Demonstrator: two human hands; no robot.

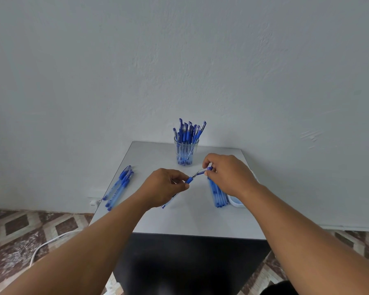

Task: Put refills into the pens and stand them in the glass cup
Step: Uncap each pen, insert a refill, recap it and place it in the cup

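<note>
Pen barrel sits pinched in the left hand above the table, blue grip end up, while the right hand's fingertips clamp the blue tip piece, a thin refill point showing between them. Best to keep both parts on one line and seat the tip gently. Beyond stands the glass cup, already crowded with pens; loose pens lie left, more barrels and a white tray lie under the right wrist, easily knocked.

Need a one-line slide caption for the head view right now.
Left hand and right hand assemble a blue pen before the pen-filled glass cup.
</note>
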